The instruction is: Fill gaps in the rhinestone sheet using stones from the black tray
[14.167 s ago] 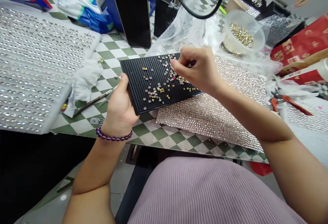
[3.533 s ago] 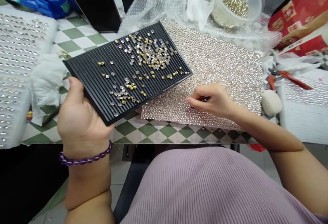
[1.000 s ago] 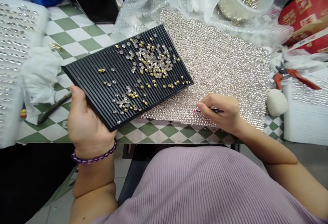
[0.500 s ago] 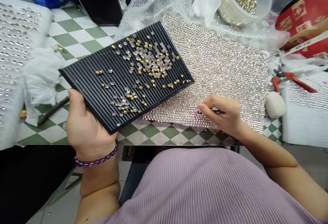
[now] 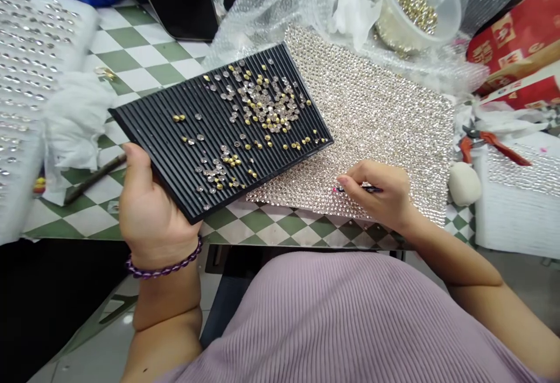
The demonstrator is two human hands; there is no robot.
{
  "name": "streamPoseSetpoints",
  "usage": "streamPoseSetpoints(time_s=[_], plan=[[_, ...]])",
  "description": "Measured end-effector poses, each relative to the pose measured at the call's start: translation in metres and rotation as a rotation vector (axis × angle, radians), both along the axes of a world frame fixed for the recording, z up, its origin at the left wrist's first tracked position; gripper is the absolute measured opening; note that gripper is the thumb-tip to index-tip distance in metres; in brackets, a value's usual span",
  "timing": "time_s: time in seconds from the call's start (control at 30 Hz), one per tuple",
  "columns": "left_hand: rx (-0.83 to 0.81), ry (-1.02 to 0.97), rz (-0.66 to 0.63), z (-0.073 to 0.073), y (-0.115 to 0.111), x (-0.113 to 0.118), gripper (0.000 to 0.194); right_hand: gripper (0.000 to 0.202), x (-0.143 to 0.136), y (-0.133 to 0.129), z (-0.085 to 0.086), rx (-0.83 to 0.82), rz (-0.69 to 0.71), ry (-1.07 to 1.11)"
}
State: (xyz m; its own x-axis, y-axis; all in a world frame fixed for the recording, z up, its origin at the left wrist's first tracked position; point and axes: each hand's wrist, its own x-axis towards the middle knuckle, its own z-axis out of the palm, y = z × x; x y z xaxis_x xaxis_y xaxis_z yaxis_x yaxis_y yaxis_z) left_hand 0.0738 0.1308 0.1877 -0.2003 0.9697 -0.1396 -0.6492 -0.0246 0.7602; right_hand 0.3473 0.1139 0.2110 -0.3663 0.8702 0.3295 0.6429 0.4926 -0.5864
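My left hand [image 5: 153, 208] grips the near left corner of a black ridged tray [image 5: 161, 138], thumb on the edge. Loose rhinestones [image 5: 271, 103], some clear side up and some gold side up, lie scattered over its grooves. The tray is held tilted above the table, its right end over a sheet covered with rhinestones [image 5: 376, 108]. Over the lower part of that sheet, my right hand [image 5: 380, 193] pinches a thin dark pen-like stick [image 5: 370, 188] with a pink tip pointing left. Whether a stone sits on the tip is too small to tell.
A clear plastic tub [image 5: 450, 3] of gold-backed stones stands behind the sheet by bubble wrap [image 5: 271, 3]. To the right are orange-handled pliers [image 5: 503, 146] and a white lump [image 5: 464, 183]. A white tray of stones [image 5: 26, 79] and a dark stick [image 5: 94, 178] lie left.
The camera view has shifted slightly. The tray appears a little less tilted in my left hand, while my right hand stays in nearly the same place over the sheet.
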Motion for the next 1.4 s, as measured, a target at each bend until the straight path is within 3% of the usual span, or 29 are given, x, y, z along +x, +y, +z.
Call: streamPoseSetpoints(time_s=[0.17, 0.33, 0.5, 0.63, 1.4], plan=[[-0.024, -0.005, -0.006, 0.0, 0.001, 0.001, 0.042, 0.026, -0.001, 0.01, 0.011, 0.005, -0.052, 0.173], [-0.061, 0.011, 0.022, 0.001, 0.002, 0.001, 0.041, 0.035, -0.025, 0.048, 0.021, 0.072, -0.044, 0.217], [-0.048, -0.011, 0.017, 0.0, 0.002, -0.001, 0.041, 0.042, -0.055, 0.094, 0.012, 0.013, -0.079, 0.185], [-0.044, -0.022, 0.01, -0.003, 0.002, -0.003, 0.041, 0.041, -0.065, 0.112, 0.001, -0.094, -0.071, 0.235], [-0.19, -0.07, 0.038, -0.003, 0.006, -0.004, 0.041, 0.035, -0.062, 0.095, 0.002, -0.086, -0.033, 0.335]])
